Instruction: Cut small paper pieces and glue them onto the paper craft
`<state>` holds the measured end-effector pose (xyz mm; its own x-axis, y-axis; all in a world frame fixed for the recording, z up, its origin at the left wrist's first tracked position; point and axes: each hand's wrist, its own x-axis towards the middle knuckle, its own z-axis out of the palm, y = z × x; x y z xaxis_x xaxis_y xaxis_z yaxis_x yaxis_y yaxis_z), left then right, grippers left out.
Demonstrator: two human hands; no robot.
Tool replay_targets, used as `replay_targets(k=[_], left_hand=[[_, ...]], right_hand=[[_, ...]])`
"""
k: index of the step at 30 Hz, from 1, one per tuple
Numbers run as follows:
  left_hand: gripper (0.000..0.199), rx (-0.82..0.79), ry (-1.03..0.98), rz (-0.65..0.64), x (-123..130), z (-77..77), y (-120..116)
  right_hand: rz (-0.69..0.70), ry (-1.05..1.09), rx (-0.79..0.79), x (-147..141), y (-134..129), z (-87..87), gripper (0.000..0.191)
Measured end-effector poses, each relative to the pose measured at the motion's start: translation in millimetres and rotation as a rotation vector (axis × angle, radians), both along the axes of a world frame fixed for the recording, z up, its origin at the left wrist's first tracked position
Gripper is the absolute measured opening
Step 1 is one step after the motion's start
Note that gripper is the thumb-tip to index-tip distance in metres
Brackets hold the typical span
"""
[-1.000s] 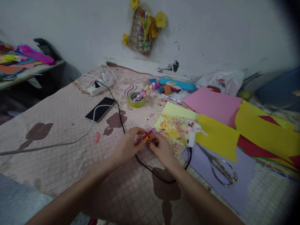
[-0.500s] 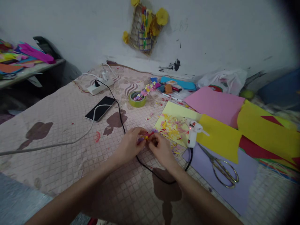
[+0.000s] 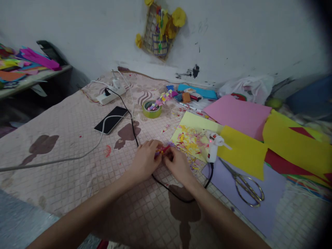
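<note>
Both hands meet over the middle of the table. My left hand [image 3: 147, 157] is closed, its fingertips pinching a small craft piece [image 3: 163, 150] with red, yellow and purple parts. From the other side my right hand [image 3: 178, 162] pinches the same piece between thumb and fingers. Much of the piece is hidden by the fingers, so its exact kind cannot be made out. Just right of the hands lie paper scraps [image 3: 192, 140], many of them on a pale yellow sheet [image 3: 193, 119]. A white glue gun [image 3: 213, 148] with a small red light stands beside them.
Gold-handled scissors [image 3: 246, 188] lie on a purple sheet [image 3: 269, 207]. A green tape roll [image 3: 151, 113] holds a star-covered stick [image 3: 164, 98]. Left are a phone [image 3: 111, 120] and a power strip [image 3: 111, 95]. A black cord [image 3: 176, 197] loops beneath my wrists. Pink paper [image 3: 238, 116] lies at right.
My left fingers have shifted slightly around the small craft piece, and its angle differs a little. Both hands keep their place, and the things on the table stay put.
</note>
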<state>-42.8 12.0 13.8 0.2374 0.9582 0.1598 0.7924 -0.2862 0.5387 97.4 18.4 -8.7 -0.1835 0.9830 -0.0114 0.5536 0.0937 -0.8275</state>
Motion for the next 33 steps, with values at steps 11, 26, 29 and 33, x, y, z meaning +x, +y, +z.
replay_targets(k=[11,26,29,33], left_hand=[[0.027,-0.042,0.055,-0.017,1.1,2.0,6.7],[0.025,-0.083,0.040,-0.030,3.1,2.7,12.4],[0.026,-0.076,0.015,-0.037,2.6,0.5,13.1],[0.026,-0.082,0.015,-0.032,3.3,-0.1,13.6]], right_hand=[[0.008,-0.056,0.042,1.1,1.5,-2.1,0.004],[0.003,-0.116,0.069,1.7,2.1,-5.8,0.006],[0.005,-0.121,0.065,1.8,1.9,-5.9,0.005],[0.003,-0.122,0.067,0.6,2.5,-7.0,0.005]])
